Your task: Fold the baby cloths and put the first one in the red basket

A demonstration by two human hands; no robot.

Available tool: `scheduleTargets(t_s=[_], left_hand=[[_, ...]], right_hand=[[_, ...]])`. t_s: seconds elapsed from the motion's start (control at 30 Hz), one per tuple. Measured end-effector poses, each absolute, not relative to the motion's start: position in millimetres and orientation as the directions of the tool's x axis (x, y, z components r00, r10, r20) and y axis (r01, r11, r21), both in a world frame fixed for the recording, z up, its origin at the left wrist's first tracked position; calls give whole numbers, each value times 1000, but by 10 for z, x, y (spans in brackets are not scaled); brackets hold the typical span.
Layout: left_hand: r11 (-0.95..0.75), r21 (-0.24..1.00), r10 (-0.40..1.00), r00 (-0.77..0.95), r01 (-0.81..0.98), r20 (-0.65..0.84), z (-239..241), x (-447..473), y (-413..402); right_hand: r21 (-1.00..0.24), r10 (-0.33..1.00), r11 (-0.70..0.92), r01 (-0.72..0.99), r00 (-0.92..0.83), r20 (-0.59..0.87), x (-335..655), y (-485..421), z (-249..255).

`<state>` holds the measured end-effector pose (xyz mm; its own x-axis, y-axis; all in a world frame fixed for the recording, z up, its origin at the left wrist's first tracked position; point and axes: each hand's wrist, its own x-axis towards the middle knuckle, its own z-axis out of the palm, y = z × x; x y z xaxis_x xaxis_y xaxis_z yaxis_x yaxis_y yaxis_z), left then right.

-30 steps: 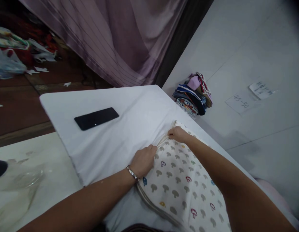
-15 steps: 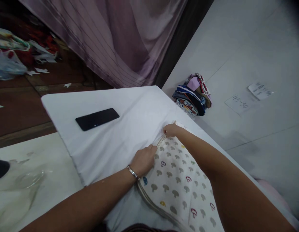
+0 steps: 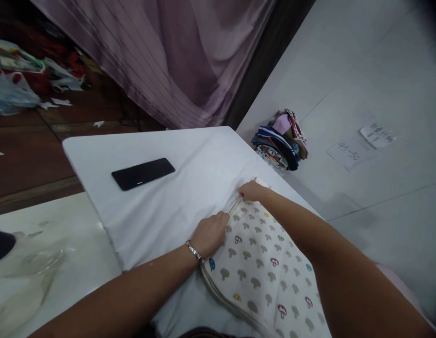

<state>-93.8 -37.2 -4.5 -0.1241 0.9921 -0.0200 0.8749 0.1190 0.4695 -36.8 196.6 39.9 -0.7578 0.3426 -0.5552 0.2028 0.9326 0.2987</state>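
A white cloth with a mushroom print lies folded in layers on the white-covered table, its edge trimmed in beige. My left hand, with a silver bracelet at the wrist, is closed on the cloth's left edge. Farther up the same edge, my right hand pinches the cloth near its far corner. Between the two hands the layered edge runs in a short straight line. My right forearm covers part of the cloth's right side.
A black phone lies on the table to the left. Folded clothes are stacked against the wall beyond the right edge. A purple curtain hangs behind. At lower left is a cream surface; plastic bags sit at far left.
Both hands keep their hold on the cloth's edge, almost unmoved. My right forearm has shifted slightly, and the view has moved a little.
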Motion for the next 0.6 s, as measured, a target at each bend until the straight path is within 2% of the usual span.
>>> scheduleTargets(t_s=[0.23, 0.47, 0.6], left_hand=[[142, 510, 987, -162, 849, -5, -28, -1006, -352], [185, 515, 982, -171, 837, -75, 6, -1014, -354], [160, 518, 987, -145, 840, -68, 18, -1013, -347]], right_hand=[[322, 252, 939, 124, -884, -393, -371, 2056, 590], [218, 160, 973, 82, -914, -373, -364, 2011, 402], [175, 171, 978, 111, -910, -379, -317, 2031, 353]])
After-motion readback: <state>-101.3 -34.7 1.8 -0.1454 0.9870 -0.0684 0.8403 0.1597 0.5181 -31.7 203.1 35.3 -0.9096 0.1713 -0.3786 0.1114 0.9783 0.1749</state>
